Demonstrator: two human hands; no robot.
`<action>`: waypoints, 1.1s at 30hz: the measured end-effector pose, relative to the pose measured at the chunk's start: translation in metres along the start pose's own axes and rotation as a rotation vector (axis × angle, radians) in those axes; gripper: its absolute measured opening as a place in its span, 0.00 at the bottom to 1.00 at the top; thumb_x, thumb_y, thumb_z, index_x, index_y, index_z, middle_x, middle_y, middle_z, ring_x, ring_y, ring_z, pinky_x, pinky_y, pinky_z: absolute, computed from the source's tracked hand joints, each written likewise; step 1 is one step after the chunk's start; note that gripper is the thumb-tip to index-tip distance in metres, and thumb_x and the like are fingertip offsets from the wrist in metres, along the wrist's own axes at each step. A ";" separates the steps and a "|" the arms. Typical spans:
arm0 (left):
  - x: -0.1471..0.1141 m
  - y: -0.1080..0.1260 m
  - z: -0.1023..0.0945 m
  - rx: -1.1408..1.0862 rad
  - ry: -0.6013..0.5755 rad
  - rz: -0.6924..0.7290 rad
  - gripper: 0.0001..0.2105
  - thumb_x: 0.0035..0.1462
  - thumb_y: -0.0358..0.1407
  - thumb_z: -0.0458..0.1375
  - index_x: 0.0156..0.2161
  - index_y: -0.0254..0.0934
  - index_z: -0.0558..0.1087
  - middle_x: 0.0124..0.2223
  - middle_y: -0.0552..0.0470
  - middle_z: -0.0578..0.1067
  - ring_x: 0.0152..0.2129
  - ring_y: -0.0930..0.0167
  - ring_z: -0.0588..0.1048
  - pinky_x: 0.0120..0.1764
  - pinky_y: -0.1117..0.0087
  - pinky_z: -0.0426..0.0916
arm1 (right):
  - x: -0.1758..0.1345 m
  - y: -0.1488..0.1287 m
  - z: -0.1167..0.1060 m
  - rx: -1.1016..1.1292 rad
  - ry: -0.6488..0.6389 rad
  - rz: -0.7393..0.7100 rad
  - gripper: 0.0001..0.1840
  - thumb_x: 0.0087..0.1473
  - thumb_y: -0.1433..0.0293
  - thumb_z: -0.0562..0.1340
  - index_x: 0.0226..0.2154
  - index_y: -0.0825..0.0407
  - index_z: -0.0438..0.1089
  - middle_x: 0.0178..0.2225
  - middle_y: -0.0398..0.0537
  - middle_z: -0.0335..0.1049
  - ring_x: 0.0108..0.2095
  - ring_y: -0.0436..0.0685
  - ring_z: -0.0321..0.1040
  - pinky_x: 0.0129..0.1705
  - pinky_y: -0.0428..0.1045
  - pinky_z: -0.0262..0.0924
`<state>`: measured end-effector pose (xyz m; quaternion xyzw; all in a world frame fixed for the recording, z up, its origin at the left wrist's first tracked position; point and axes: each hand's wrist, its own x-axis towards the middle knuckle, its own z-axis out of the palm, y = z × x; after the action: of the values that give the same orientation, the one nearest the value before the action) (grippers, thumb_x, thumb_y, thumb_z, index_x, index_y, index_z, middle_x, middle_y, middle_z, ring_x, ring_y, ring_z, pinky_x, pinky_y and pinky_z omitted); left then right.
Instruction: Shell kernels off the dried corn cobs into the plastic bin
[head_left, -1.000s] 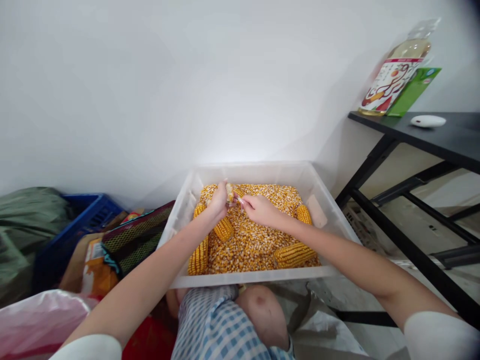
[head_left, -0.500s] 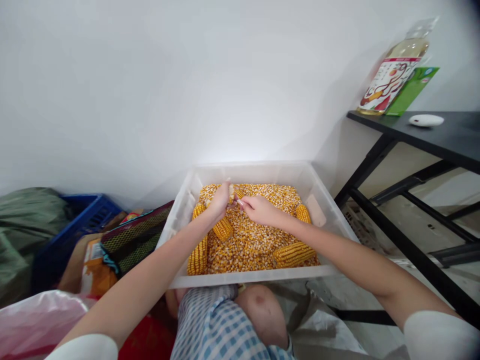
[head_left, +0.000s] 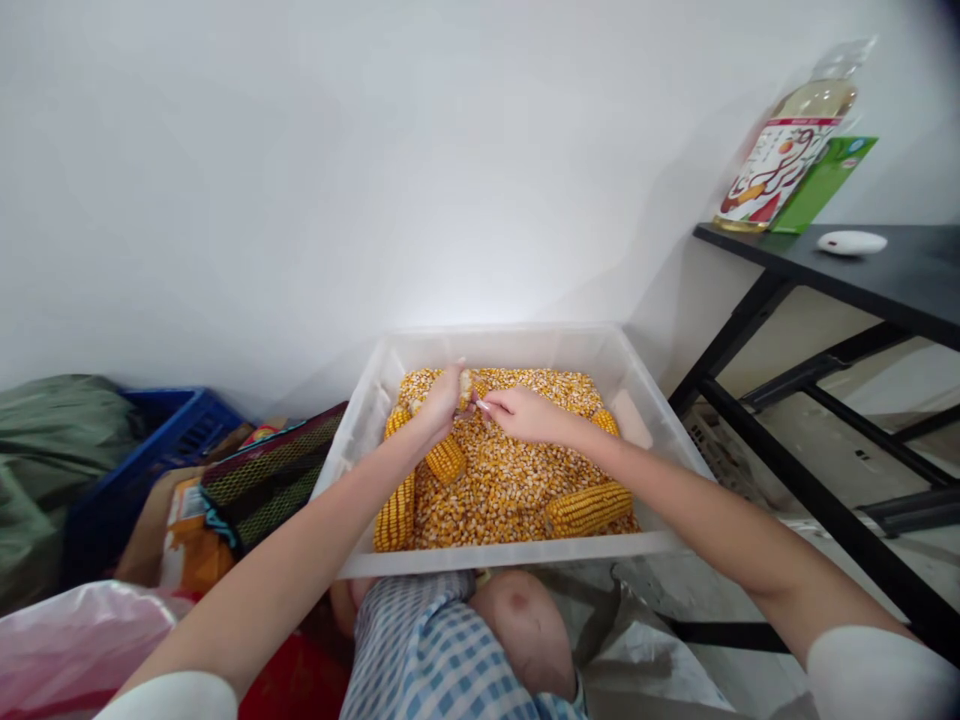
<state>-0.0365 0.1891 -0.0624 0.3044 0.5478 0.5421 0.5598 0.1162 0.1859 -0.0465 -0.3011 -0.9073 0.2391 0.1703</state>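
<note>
My left hand (head_left: 442, 397) is wrapped round a corn cob (head_left: 466, 384), partly stripped, with pale bare patches showing. Against the cob's near side, my right hand (head_left: 517, 413) is closed in a pinch; a small whitish bit shows at its fingertips, too small to name. Both hands are over a translucent plastic bin (head_left: 517, 556) with a bed of loose corn kernels (head_left: 510, 470). Full yellow ears lie on the kernels: one ear (head_left: 589, 510) at the near right, another (head_left: 395, 510) along the left wall, and a third (head_left: 446, 459) below my left hand.
On the right stands a dark table (head_left: 915, 265) with a bottle (head_left: 784, 160), a green box (head_left: 825, 185) and a white oval object (head_left: 852, 242). A blue crate (head_left: 169, 425) and bags are at the left. The white wall (head_left: 480, 160) rises behind the bin.
My right hand has shifted slightly up and stays at the cob. My left hand and the cob have moved only a touch to the right.
</note>
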 end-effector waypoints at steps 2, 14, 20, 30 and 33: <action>-0.004 -0.001 0.002 0.096 -0.040 0.019 0.14 0.52 0.44 0.51 0.23 0.35 0.65 0.16 0.53 0.67 0.11 0.75 0.63 0.15 0.76 0.55 | 0.000 0.002 -0.006 0.011 -0.067 -0.024 0.13 0.56 0.72 0.50 0.26 0.56 0.67 0.23 0.44 0.66 0.23 0.48 0.58 0.28 0.43 0.48; 0.001 -0.009 0.004 0.045 -0.035 0.035 0.16 0.53 0.47 0.49 0.24 0.35 0.63 0.17 0.54 0.66 0.11 0.75 0.64 0.14 0.77 0.52 | 0.001 -0.003 0.006 -0.156 -0.013 0.092 0.16 0.57 0.69 0.49 0.29 0.55 0.70 0.26 0.49 0.71 0.24 0.50 0.62 0.27 0.45 0.48; 0.009 -0.006 0.002 -0.181 0.055 -0.044 0.14 0.57 0.43 0.45 0.27 0.35 0.62 0.16 0.56 0.65 0.11 0.77 0.63 0.15 0.79 0.53 | -0.001 -0.014 0.027 -0.292 0.115 0.192 0.17 0.59 0.68 0.46 0.38 0.54 0.68 0.29 0.52 0.72 0.27 0.55 0.66 0.30 0.47 0.51; 0.008 -0.005 -0.001 -0.153 -0.002 -0.081 0.14 0.54 0.42 0.48 0.24 0.34 0.62 0.16 0.55 0.65 0.11 0.77 0.63 0.14 0.79 0.54 | 0.004 0.002 0.015 -0.079 0.023 0.044 0.14 0.58 0.71 0.48 0.31 0.55 0.68 0.28 0.47 0.70 0.27 0.50 0.63 0.31 0.44 0.51; 0.009 -0.005 0.000 -0.149 -0.062 -0.062 0.14 0.54 0.43 0.48 0.25 0.34 0.63 0.17 0.54 0.66 0.12 0.76 0.64 0.13 0.79 0.53 | 0.004 0.007 0.004 -0.004 0.006 0.007 0.14 0.58 0.71 0.49 0.29 0.56 0.67 0.27 0.46 0.68 0.27 0.49 0.61 0.30 0.43 0.50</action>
<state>-0.0367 0.1963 -0.0694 0.2616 0.4974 0.5542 0.6141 0.1149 0.1918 -0.0532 -0.3055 -0.9062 0.2369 0.1713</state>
